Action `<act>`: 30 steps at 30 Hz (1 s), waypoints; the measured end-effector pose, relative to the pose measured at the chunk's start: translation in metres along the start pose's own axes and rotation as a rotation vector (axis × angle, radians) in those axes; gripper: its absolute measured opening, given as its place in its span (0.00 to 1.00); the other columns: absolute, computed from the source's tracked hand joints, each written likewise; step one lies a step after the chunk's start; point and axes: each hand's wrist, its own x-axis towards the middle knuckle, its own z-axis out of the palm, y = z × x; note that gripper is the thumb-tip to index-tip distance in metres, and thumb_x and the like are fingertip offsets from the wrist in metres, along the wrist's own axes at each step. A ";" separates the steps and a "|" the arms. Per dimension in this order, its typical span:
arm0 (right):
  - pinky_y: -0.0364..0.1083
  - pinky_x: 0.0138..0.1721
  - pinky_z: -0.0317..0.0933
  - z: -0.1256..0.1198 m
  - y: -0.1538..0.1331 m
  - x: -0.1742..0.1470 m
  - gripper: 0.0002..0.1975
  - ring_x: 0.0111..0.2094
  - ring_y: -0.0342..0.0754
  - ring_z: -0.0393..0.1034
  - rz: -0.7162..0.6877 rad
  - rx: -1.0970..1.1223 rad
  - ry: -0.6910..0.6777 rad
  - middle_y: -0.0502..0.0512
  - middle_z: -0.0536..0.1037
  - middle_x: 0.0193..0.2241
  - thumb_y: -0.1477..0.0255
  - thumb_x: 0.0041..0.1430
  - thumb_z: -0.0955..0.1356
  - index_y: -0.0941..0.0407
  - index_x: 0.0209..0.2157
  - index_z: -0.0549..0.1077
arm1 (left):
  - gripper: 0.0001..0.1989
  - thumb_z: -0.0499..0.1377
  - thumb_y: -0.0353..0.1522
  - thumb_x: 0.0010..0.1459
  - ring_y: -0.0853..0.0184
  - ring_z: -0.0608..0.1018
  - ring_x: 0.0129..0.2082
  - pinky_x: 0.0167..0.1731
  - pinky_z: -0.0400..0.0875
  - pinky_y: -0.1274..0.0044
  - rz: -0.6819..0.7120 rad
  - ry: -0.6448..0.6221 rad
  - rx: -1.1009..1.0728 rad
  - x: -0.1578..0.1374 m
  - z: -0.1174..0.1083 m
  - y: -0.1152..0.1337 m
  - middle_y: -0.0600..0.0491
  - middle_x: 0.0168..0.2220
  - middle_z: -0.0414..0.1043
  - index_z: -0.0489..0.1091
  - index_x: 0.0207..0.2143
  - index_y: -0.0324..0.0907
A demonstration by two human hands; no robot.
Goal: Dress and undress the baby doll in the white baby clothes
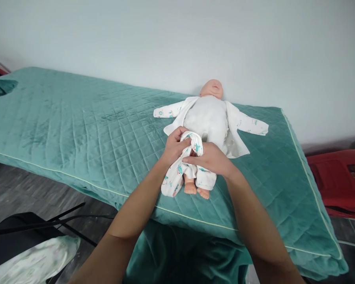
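Observation:
A baby doll [205, 114] lies on its back with its head toward the wall. Its white printed jacket [237, 130] is spread open, with both sleeves stretched out sideways. Around its lower legs are white baby trousers [174, 179] with a teal print, and both feet [191, 186] show below them. My left hand [176, 146] grips the bunched waist of the trousers on the left side. On the other side my right hand [210, 157] has its fingers closed on the same bunched cloth. Parts of the doll's legs are hidden by the cloth and my hands.
A green quilted cover [91, 130] lies over the long bed against the white wall [112, 43]. At the right end stands a red plastic object [340, 181]. Lower left, a patterned cloth [37, 260] rests on a black chair [14, 228].

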 end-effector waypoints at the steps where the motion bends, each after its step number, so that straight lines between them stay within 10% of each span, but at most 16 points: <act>1: 0.46 0.30 0.61 0.000 0.000 0.000 0.15 0.30 0.49 0.72 0.003 -0.006 0.002 0.51 0.79 0.27 0.57 0.55 0.73 0.55 0.28 0.76 | 0.22 0.71 0.47 0.47 0.73 0.66 0.25 0.28 0.63 0.80 -0.001 -0.012 0.006 0.000 0.000 0.000 0.59 0.26 0.65 0.68 0.32 0.42; 6: 0.44 0.28 0.59 -0.004 0.007 0.000 0.10 0.27 0.45 0.67 0.066 0.217 0.056 0.49 0.75 0.25 0.63 0.54 0.73 0.56 0.28 0.75 | 0.24 0.70 0.50 0.45 0.71 0.68 0.27 0.29 0.64 0.80 -0.087 -0.104 -0.002 0.002 -0.008 0.003 0.57 0.28 0.69 0.71 0.34 0.41; 14: 0.42 0.25 0.55 -0.007 0.019 0.002 0.10 0.24 0.42 0.57 0.111 0.730 0.233 0.44 0.65 0.22 0.68 0.49 0.73 0.54 0.25 0.67 | 0.26 0.76 0.40 0.37 0.66 0.74 0.31 0.33 0.69 0.76 -0.353 -0.643 -0.040 0.006 -0.028 0.017 0.53 0.32 0.75 0.76 0.38 0.37; 26: 0.47 0.44 0.65 -0.011 0.007 0.000 0.25 0.43 0.49 0.71 -0.061 0.294 -0.087 0.51 0.78 0.45 0.62 0.54 0.76 0.53 0.52 0.74 | 0.22 0.73 0.44 0.43 0.67 0.78 0.26 0.30 0.74 0.76 -0.286 -0.186 -0.373 0.000 -0.017 0.003 0.52 0.29 0.77 0.75 0.35 0.40; 30: 0.46 0.39 0.65 -0.011 0.007 -0.002 0.16 0.37 0.48 0.72 0.009 0.376 -0.165 0.51 0.80 0.38 0.59 0.59 0.73 0.56 0.43 0.78 | 0.24 0.73 0.45 0.40 0.65 0.78 0.26 0.30 0.74 0.75 -0.310 -0.185 -0.353 -0.001 -0.015 0.005 0.51 0.28 0.78 0.76 0.34 0.38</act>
